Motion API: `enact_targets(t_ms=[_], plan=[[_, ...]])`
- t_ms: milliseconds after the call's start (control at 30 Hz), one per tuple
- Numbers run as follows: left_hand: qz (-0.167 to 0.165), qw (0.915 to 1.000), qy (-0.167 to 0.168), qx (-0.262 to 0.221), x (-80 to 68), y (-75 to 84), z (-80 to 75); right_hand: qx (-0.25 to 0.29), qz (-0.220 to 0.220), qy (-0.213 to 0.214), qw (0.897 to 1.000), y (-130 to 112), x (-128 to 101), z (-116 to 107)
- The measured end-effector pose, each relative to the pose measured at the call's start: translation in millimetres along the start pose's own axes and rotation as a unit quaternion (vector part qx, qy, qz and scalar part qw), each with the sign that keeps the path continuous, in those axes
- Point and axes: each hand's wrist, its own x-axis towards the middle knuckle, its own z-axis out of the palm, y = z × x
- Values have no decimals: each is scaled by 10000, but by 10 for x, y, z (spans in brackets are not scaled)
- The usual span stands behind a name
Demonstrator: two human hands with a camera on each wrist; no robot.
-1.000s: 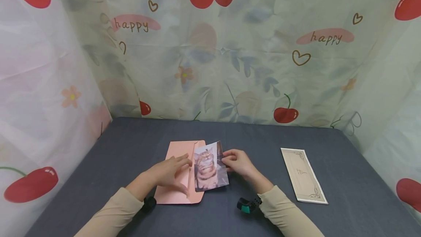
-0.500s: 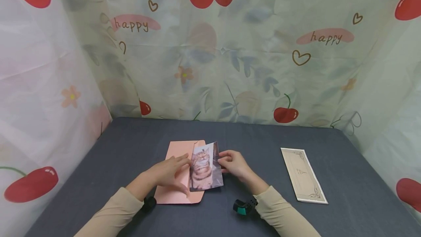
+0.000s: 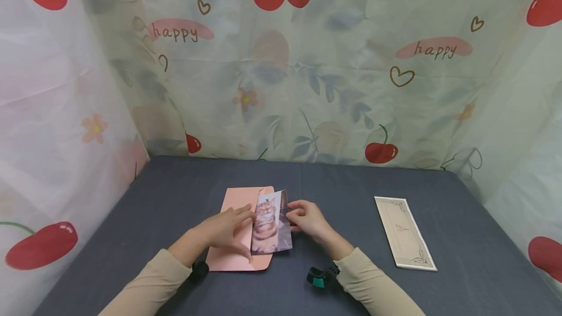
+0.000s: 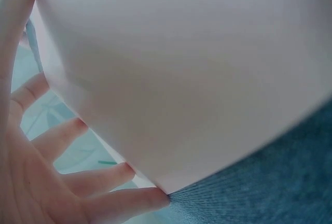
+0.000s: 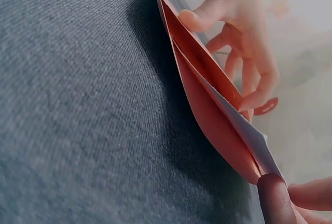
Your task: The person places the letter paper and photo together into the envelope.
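In the head view a pink envelope [image 3: 234, 199] lies on the table with its mouth toward the right. My left hand [image 3: 223, 230] rests on it with spread fingers; in the left wrist view the fingertips [image 4: 127, 171] press along the pale envelope face [image 4: 181, 105]. A cat photo [image 3: 265, 228] stands partly in the mouth, its left edge under my left fingers. My right hand [image 3: 311, 219] pinches the photo's right edge between thumb and fingers. From the right wrist, the gaping envelope [image 5: 207, 123] shows the thin photo edge [image 5: 249, 130] inside its opening.
To the right lies a long beige card [image 3: 405, 233] with ornate corners. A black wristband [image 3: 322, 277] with a green patch is by the right sleeve [image 3: 373, 277]. A dark grey cloth [image 3: 333, 184] covers the table, and a cherry-print curtain [image 3: 329, 87] hangs behind.
My right hand has moved left with the cat photo, so the photo overlaps the envelope more than before. My left hand has stayed nearly still on the envelope.
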Motion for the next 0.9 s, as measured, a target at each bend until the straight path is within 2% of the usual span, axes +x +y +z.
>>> enact_targets(t_ms=[500,900], plan=[[-182,9998,-109,-53,-3,6,-14,195,-65,-288,9994,-96,-57,105],[-213,9997,-103,-45,6,10,-10,196,-150,-571,9981,-68,-35,172]])
